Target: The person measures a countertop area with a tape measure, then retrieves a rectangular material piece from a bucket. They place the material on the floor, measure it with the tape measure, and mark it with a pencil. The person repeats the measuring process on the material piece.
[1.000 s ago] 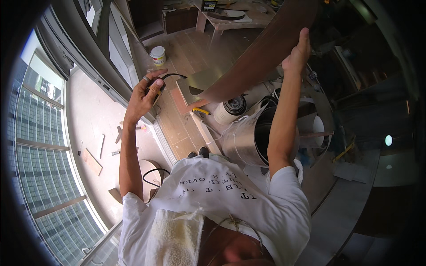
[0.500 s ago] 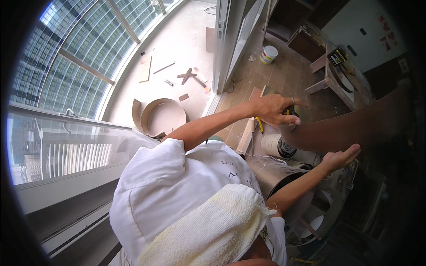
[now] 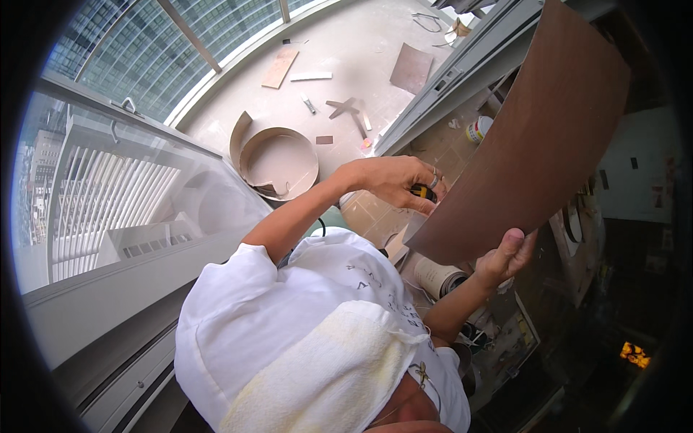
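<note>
Brown curved sheet (image 3: 527,137): in the head view, it is held up in front of the person, toward the right. The right hand (image 3: 505,256) is clamped on its lower edge; the left hand (image 3: 404,184) is closed round a black-and-yellow tool (image 3: 423,192) at its near end. Steady support under the edge should spare it kinks. Counted: one sheet, one tool, one white tub (image 3: 476,130), one coiled strip (image 3: 254,148).

Curved brown sheet (image 3: 538,144) — right grip (image 3: 504,257) at its lower edge, left grip (image 3: 406,182) around yellow-black tool (image 3: 422,192).
</note>
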The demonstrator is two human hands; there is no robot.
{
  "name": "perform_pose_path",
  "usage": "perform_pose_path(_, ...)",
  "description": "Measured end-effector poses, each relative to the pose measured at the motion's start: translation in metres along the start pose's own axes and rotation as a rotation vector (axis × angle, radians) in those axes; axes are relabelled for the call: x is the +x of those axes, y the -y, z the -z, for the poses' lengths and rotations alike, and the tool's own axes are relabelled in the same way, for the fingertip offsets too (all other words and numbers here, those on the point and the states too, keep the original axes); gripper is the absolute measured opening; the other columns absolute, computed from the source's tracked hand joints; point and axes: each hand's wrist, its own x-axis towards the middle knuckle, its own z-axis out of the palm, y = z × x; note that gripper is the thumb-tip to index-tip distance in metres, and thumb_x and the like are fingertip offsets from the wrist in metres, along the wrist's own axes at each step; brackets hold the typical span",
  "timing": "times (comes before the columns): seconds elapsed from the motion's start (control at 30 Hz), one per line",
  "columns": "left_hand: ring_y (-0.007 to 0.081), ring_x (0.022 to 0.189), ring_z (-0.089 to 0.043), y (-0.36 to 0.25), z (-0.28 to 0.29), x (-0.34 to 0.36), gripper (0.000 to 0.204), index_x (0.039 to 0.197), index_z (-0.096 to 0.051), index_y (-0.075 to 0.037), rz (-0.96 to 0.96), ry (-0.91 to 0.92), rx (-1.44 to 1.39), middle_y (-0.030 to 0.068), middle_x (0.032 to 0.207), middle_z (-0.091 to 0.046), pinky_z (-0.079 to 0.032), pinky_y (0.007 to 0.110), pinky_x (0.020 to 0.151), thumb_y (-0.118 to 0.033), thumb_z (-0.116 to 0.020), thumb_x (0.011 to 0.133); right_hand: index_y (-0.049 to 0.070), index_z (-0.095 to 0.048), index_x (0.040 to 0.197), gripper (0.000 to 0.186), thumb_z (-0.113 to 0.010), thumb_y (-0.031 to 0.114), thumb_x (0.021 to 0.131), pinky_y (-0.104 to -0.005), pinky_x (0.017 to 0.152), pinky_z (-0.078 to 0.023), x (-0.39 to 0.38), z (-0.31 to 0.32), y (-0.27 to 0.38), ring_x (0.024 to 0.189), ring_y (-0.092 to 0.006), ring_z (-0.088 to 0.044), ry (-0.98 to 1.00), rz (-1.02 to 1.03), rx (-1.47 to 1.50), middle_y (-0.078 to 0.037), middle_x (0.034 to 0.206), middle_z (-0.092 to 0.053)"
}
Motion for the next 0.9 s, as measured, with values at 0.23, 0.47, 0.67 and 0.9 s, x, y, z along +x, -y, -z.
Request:
perform_pose_path(0.23, 0.0258, 0.081, -0.061, 0.028, 0.132, -0.092, 0.036, 0.113, -0.07, -0.013, 0.376, -0.494, 0.198, 0.0117, 0.091, -0.066, -0.049, 0.037, 0.075, -0.042, -0.055, 0.096, -0.006, -0.056, 0.12, 0.036, -0.053, 0.023, 0.099, -0.0258, 0.086, -0.042, 0.083, -0.146, -0.057, 0.094, -0.0116, -0.053, 0.115, -0.068, 0.256, -0.006, 0.106, -0.06)
perform_pose_path(0.47, 0.0107, 0.079, -0.055, 0.028, 0.2, -0.188, 0.024, 0.114, -0.069, -0.009, 0.541, -0.974, 0.218, 0.0034, 0.095, -0.065, -0.045, 0.026, 0.071, -0.023, -0.06, 0.096, 0.003, -0.057, 0.091, 0.02, -0.053, 0.019, 0.101, -0.018, 0.073, -0.039, 0.174, -0.252, -0.122, 0.077, -0.003, -0.045, 0.218, -0.098, 0.31, 0.005, 0.082, -0.054)
perform_pose_path(0.67, 0.0089, 0.086, -0.051, 0.047, 0.215, -0.224, 0.025, 0.116, -0.066, -0.004, 0.687, -1.156, 0.19, 0.0002, 0.09, -0.057, -0.04, 0.023, 0.08, -0.018, -0.056, 0.098, 0.006, -0.052, 0.08, 0.026, -0.055, 0.022, 0.1, -0.0183, 0.064, -0.035, 0.245, -0.331, -0.199, 0.069, -0.0024, -0.039, 0.173, -0.122, 0.353, 0.007, 0.074, -0.049)
perform_pose_path(0.9, 0.009, 0.085, -0.05, 0.092, 0.239, -0.237, 0.024, 0.116, -0.066, -0.005, 0.811, -1.31, 0.262, 0.0001, 0.091, -0.058, -0.041, 0.023, 0.078, -0.017, -0.054, 0.098, 0.006, -0.047, 0.072, 0.034, -0.057, 0.023, 0.099, -0.0204, 0.057, -0.033, 0.309, -0.435, -0.316, 0.063, -0.0042, -0.035, 0.21, -0.153, 0.397, 0.006, 0.067, -0.043)
